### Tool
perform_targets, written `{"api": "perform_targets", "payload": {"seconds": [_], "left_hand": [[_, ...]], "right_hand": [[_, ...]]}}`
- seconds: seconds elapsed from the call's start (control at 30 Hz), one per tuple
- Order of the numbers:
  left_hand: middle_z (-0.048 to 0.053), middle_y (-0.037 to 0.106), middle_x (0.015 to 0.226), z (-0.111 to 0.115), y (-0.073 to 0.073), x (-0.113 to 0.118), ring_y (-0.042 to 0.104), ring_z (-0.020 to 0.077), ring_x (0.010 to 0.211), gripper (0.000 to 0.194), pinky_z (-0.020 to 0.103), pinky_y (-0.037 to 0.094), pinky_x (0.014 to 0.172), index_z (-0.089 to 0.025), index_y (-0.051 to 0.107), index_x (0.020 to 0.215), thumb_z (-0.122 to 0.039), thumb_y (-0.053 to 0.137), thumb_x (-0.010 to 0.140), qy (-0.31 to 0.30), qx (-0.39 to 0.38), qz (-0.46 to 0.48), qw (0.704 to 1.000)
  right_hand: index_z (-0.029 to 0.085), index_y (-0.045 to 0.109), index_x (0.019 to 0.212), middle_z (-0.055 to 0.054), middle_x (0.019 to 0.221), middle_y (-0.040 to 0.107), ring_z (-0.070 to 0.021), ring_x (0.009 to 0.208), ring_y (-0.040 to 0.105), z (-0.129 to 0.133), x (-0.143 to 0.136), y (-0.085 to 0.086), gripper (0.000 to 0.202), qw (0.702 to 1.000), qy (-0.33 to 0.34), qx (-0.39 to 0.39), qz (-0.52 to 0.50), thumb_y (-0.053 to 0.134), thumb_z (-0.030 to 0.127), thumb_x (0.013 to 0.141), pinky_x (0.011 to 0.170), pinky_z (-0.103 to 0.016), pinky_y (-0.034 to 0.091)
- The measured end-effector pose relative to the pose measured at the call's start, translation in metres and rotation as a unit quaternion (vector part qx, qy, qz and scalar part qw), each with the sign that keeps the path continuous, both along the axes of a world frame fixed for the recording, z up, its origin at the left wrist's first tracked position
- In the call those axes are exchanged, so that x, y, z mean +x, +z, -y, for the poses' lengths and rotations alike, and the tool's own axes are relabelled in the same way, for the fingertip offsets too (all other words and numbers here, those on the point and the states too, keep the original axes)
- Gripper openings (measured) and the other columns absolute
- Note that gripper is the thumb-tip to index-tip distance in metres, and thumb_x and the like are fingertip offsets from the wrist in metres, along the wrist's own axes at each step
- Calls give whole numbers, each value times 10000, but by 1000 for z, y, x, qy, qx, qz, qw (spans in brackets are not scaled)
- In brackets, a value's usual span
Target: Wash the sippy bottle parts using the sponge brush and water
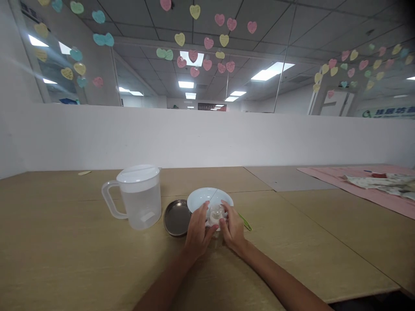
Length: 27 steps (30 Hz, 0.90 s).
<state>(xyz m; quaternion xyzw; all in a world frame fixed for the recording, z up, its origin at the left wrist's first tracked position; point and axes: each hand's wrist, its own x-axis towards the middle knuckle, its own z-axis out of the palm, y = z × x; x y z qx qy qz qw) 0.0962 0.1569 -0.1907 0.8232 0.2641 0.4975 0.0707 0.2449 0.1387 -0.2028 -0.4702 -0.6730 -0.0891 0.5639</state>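
Observation:
Between my two hands is a small clear, dome-topped object (216, 212), in front of a white bowl (203, 195). My left hand (198, 230) has its fingers around the left side of the clear object, the thumb at its lower front. My right hand (232, 225) holds it from the right, with the thumb against its front. The fingers partly hide its lower part and the near side of the bowl. A round dark metal dish (177, 217) lies just left of my left hand. Part of a green strip-like item (245, 222) shows beside my right hand.
A clear plastic pitcher (142, 203) with a white lid stands left of the metal dish, its handle facing left. Far right, a pink cloth (333, 180) bears crumpled patterned fabric (382, 183). A white wall (194, 138) rises behind the wooden table (81, 250).

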Motion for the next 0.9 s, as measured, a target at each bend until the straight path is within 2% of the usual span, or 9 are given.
{"api": "perform_targets", "payload": {"seconds": [0.13,0.2,0.3,0.4,0.47,0.53,0.63,0.77,0.9], "left_hand": [[197,307,1405,-9,-1,-9,471,258,1163,668,436,368,964,-171,81,1421,-427,388,886,42,-13,76,996],[202,326,1387,-11,0,-11,480,261,1149,679,445,366,959,-165,53,1423,-435,372,887,46,-9,87,995],[170,493,1248,-8,0,-9,502,270,1106,684,467,360,956,-158,156,1405,-459,428,854,18,9,25,999],[114,601,1052,-1,-1,-2,538,266,1024,565,498,323,990,-166,394,1272,-438,528,795,6,17,-39,999],[105,611,993,3,0,3,552,262,981,484,492,347,976,-158,476,1166,-405,571,760,5,14,-43,999],[107,610,986,7,1,7,559,252,955,420,449,419,905,-156,502,1114,-370,570,758,-5,-3,-32,999],[110,610,1013,11,6,9,561,240,948,381,395,466,829,-164,512,1111,-337,556,773,-28,-27,-22,999],[120,606,1051,14,9,10,551,248,986,410,408,453,865,-162,511,1140,-338,563,774,-41,-39,-18,998],[131,609,1061,11,8,7,550,259,1000,434,421,450,870,-152,522,1144,-370,570,772,-33,-39,-35,998]], "right_hand": [[178,296,1356,-118,1124,565,-212,939,538,-3,7,6,527,995,8,15,-103,275,445,902,806,-390,447],[186,281,1366,-113,1128,556,-204,948,526,-4,9,9,517,989,16,25,-148,257,430,912,805,-383,443],[183,328,1343,-114,1097,558,-209,955,526,-4,11,10,499,989,35,26,-142,274,423,908,790,-374,449],[164,372,1311,-123,1071,560,-234,965,536,0,11,9,527,996,78,16,-37,336,460,877,804,-393,448],[153,387,1290,-128,1061,566,-245,964,541,2,11,9,541,995,95,10,26,395,470,851,821,-403,443],[155,402,1261,-125,1060,574,-240,957,551,3,11,11,510,995,93,-3,43,425,449,845,827,-391,444],[167,433,1217,-102,1028,596,-209,891,578,3,12,14,436,996,83,-33,11,400,423,865,776,-341,468],[165,441,1209,-73,929,615,-185,777,590,4,12,13,429,996,69,-49,-11,369,428,878,701,-322,482],[168,413,1236,-113,1013,605,-223,866,598,3,12,8,481,998,56,-11,4,388,470,863,762,-365,483]]}}
